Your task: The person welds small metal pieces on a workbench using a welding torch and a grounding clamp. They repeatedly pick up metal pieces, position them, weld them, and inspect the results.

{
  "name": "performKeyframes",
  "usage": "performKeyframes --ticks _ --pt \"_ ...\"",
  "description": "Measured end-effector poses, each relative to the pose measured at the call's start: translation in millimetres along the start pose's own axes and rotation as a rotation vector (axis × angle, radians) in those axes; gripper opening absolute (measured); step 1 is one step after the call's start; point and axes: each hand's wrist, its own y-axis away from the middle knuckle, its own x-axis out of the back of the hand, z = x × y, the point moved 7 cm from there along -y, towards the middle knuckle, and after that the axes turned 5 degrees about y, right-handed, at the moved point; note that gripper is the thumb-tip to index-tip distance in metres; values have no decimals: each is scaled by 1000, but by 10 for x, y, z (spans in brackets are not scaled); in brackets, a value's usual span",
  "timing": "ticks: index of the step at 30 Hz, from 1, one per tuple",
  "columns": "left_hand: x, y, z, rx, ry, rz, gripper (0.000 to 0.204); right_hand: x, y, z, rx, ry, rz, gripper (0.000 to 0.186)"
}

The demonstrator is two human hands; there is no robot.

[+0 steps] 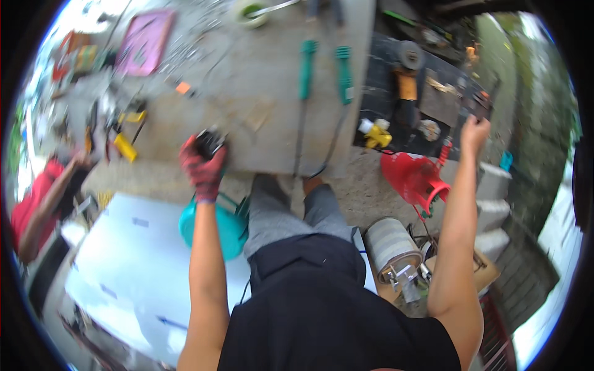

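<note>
My left hand [203, 172] wears a red and dark glove. Its fingers are closed around a small dark, partly shiny metal piece [211, 142], blurred, just above the front edge of the grey worktable [247, 151]. My right hand [475, 134] is bare and stretched far out to the right, past the dark side table [382, 93]. A small dark brown piece [481, 111] with a bit of orange sits in its closed fingers; its kind is too blurred to tell. Two green-handled tools [307, 69] with dark leads lie on the worktable.
A pink tray [145, 42] and yellow-handled tool [125, 148] lie left. An angle grinder [406, 83] and yellow clamp [375, 133] rest on the side table. Below stand a red plastic seat [411, 176], teal stool [213, 232] and striped cylinder [391, 244]. Another person [37, 204] works left.
</note>
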Motion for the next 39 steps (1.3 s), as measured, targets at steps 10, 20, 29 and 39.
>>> performKeyframes --ticks 10,20,29,39 --pt "-10 37 214 -174 -342 24 73 1621 1972 -2427 347 -528 -449 43" --pt "-56 36 205 -186 -309 58 74 1741 3541 -3907 823 -649 -819 58" --pt "-34 17 239 -180 -355 48 69 1614 3665 -4131 853 -490 -872 53" --pt "-28 23 244 -184 -371 59 68 1580 3733 -4218 873 -420 -862 53"
